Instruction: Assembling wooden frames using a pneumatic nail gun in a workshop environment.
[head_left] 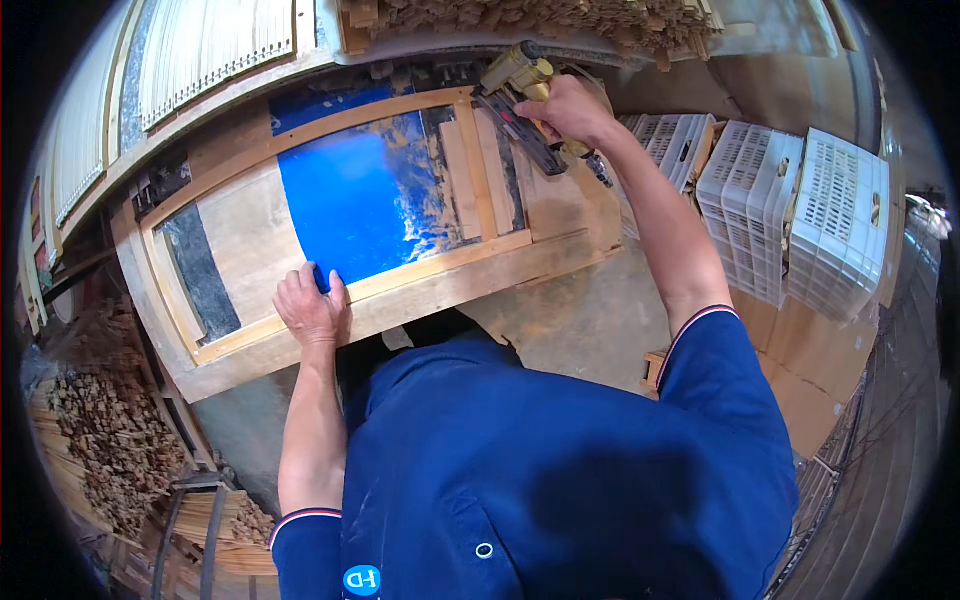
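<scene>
1. Strips of thin brown wood [110, 440], heaped far left.
2. Left hand [310, 303]: fingers bent, side by side, thumb apart, resting on near rail of long pale-wood rectangular frame [445, 268].
3. Frame lies on wooden workbench [570, 212], around glossy blue flat sheet [345, 200].
4. Right hand [572, 108]: fingers wrapped round handle of gold-and-black nail gun [530, 139] above frame's right end; contact can't tell.
5. White slotted plastic crates [750, 190], far right.
</scene>
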